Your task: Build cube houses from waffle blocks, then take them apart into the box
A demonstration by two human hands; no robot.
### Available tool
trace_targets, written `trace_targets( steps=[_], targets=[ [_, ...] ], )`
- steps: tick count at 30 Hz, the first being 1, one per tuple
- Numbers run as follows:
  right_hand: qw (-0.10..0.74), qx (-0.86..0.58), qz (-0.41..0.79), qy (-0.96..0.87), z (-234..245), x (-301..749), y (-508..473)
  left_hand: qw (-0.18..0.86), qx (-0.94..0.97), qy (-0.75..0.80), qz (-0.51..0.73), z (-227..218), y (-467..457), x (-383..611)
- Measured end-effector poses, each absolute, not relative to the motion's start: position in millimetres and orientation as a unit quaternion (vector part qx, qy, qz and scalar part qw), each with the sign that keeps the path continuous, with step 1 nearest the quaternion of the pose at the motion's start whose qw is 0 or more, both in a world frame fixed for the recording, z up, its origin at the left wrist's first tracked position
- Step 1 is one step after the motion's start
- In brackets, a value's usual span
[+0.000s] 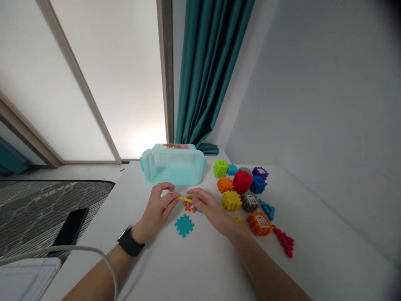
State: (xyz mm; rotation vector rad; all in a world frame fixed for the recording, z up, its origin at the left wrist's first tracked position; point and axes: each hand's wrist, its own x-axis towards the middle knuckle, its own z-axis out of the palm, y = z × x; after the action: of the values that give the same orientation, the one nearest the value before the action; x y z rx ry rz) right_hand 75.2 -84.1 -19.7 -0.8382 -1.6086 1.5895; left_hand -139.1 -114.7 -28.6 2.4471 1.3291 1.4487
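Between my two hands is a thin yellow puzzle piece (184,199), seen nearly edge-on. My left hand (160,203), with a dark watch on the wrist, pinches its left end. The fingers of my right hand (209,207) close on its right end and partly hide it. Below them a flat teal puzzle piece (184,225) with notched edges lies on the white table (175,267). An orange piece (188,207) shows partly beneath my right fingers, and a bit of blue lies beside it, mostly hidden.
Behind my hands a clear teal bin (173,167) lies with its opening toward me. To the right sit several notched blocks, among them a yellow one (232,201), a red one (242,182) and an orange one (260,223). A white cable (94,250) crosses my left forearm.
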Motion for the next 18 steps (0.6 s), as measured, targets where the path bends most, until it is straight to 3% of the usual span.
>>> trace_targets(
  steps=[4, 10, 18],
  targets=[
    [0.376, -0.349, 0.55, -0.66, -28, 79, -78, 0.033, 0.795, 0.423, 0.433, -27, -112, -141],
    [0.375, -0.366, 0.268, -0.809, -33, 89, -72, 0.084, 0.808, 0.44, 0.382, -28, -107, -142],
    [0.343, -0.34, 0.191, -0.855, -32, 92, -73, 0.078, 0.815, 0.439, 0.369, -32, -104, -148]
  ],
)
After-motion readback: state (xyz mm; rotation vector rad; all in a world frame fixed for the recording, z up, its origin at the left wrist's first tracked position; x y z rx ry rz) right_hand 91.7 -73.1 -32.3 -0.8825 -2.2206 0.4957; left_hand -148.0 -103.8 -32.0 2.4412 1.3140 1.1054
